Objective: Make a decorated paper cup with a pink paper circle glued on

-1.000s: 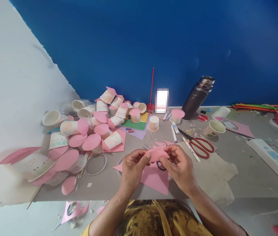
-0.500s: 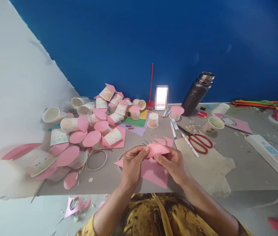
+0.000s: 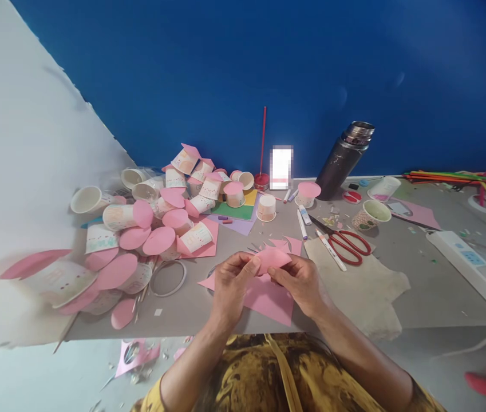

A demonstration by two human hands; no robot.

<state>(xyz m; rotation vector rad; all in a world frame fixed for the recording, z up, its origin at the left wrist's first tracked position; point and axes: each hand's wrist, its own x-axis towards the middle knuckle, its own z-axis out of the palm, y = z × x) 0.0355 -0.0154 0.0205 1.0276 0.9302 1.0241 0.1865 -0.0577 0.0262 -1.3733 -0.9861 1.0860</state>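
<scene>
Both hands pinch one small piece of pink paper [image 3: 273, 260] between thumbs and fingers, above the table's front part. My left hand [image 3: 234, 281] grips its left side, and my right hand [image 3: 300, 280] grips its right side. The piece looks bent or curved; its exact outline is partly covered by my fingers. Beneath the hands lies a larger pink paper sheet [image 3: 271, 300]. Pink paper scraps [image 3: 292, 246] with cut edges lie just behind. Red-handled scissors [image 3: 351, 247] and a white marker [image 3: 331, 250] rest to the right on a beige cloth [image 3: 354, 292].
A heap of paper cups with pink paper pieces [image 3: 161, 241] fills the left side, beside a roll of tape [image 3: 168, 278]. Farther back stand an upturned cup [image 3: 266, 208], a tilted dark flask [image 3: 343, 163] and a patterned cup [image 3: 371, 214]. A power strip [image 3: 474, 269] lies right.
The pink paper piece between my fingers has changed shape slightly, its right end less extended and its upper edge flatter. Both hands stay nearly in place; the view has shifted a little.
</scene>
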